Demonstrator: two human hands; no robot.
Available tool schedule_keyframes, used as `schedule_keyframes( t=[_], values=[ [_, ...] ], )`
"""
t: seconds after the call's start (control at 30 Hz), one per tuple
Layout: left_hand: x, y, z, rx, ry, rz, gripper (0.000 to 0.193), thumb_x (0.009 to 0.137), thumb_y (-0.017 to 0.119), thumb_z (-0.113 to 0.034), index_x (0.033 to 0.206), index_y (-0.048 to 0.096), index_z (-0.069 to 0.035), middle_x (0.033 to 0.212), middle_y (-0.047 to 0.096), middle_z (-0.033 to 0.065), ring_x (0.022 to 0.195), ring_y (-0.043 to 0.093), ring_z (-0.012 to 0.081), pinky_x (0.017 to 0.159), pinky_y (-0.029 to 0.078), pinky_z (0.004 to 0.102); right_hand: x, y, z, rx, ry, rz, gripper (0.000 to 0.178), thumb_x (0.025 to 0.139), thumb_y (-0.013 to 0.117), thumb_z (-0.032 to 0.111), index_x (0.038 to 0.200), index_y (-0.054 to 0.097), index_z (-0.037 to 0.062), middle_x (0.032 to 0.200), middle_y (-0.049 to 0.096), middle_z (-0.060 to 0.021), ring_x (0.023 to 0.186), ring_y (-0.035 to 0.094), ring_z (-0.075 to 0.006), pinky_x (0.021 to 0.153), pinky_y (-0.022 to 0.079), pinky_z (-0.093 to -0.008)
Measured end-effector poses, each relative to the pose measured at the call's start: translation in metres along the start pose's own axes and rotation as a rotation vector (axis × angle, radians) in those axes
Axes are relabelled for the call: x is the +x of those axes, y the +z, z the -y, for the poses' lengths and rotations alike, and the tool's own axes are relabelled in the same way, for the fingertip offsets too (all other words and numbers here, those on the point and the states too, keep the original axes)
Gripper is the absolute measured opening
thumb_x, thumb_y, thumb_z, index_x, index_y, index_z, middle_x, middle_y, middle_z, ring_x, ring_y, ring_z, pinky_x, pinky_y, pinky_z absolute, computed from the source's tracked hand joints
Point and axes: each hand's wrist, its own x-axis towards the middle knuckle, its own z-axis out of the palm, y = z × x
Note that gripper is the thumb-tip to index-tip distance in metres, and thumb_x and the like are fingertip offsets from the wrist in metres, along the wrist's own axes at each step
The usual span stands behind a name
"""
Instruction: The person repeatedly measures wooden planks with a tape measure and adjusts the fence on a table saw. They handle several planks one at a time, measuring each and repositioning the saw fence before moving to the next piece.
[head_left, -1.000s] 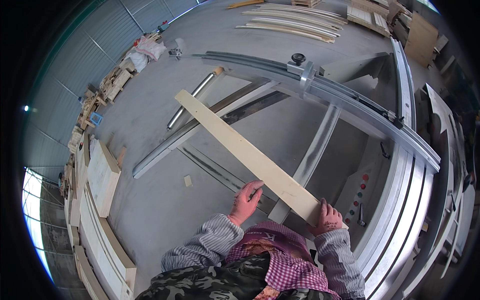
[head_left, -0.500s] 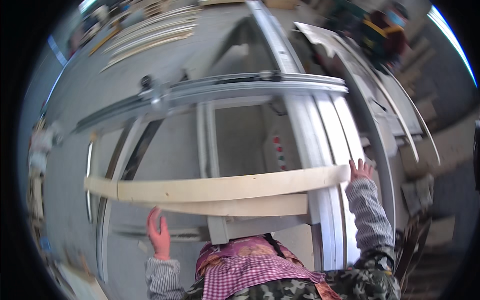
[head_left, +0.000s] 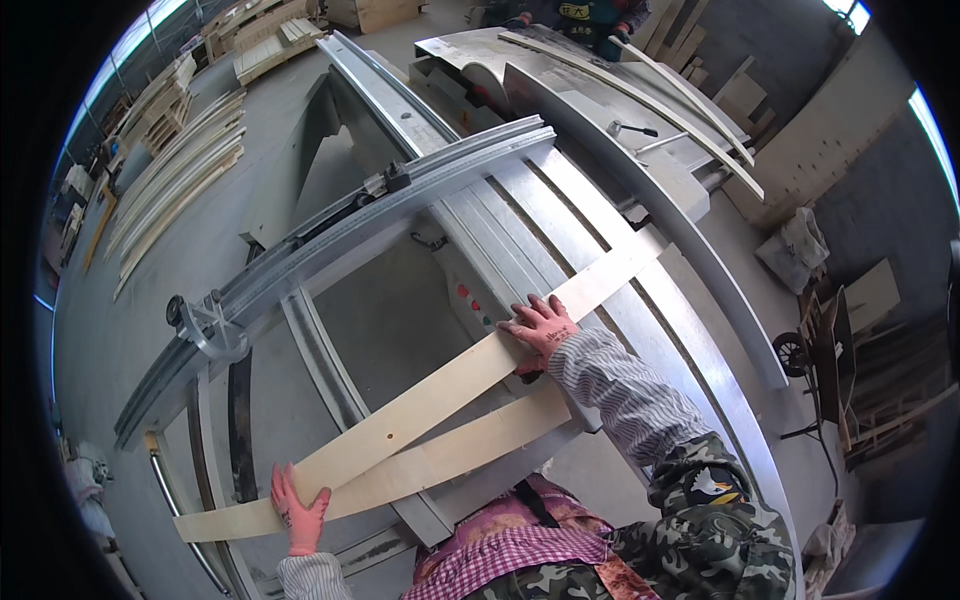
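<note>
Two long pale wooden boards lie across the metal frame of a sliding-table saw. The upper board (head_left: 420,405) runs slantwise from lower left to upper right, its far end over the silver table (head_left: 690,340). Beneath it the lower board (head_left: 470,440) fans out toward me and sticks out at the left. My right hand (head_left: 545,332), in a pink glove, grips the upper board across its width near the middle. At that board's left end, my left hand (head_left: 298,512), also pink-gloved, rests with fingers stretched and thumb apart.
A grey fence rail (head_left: 340,220) with a round clamp (head_left: 210,325) crosses the frame beyond the boards. At the far right, a co-worker (head_left: 580,15) stands behind a saw table bearing long strips (head_left: 640,100). Stacked strips (head_left: 180,190) lie on the floor at left.
My view has turned. My right hand has come from the board's right end to its middle, and the left now touches the boards. The upper board now slants more against the lower.
</note>
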Motion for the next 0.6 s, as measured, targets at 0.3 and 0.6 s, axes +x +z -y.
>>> schedule_keyframes(
  t=[0.3,0.6],
  values=[
    [0.056,0.015,0.043,-0.734,-0.263,0.011,0.066,0.089,0.073,-0.027,0.141,0.040,-0.003,0.135,0.053,0.0139,0.117,0.056,0.0246,0.099,0.046,0.0343,0.065,0.002,-0.005,-0.022,0.010,-0.139,0.083,0.075,0.071,0.060,0.146,0.042,0.0277,0.153,0.036,-0.0115,0.143,0.029,-0.0414,0.112,0.024,-0.0664],
    [0.125,0.040,0.059,-0.927,-0.521,-0.143,0.027,0.099,0.059,-0.019,0.121,0.059,-0.003,0.103,0.061,0.0017,0.074,0.052,0.0081,0.069,0.047,0.0255,0.113,-0.018,-0.022,-0.058,0.097,-0.111,0.072,0.082,0.067,0.053,0.145,0.043,0.0268,0.153,0.035,-0.0115,0.144,0.029,-0.0369,0.111,0.028,-0.0642]
  ],
)
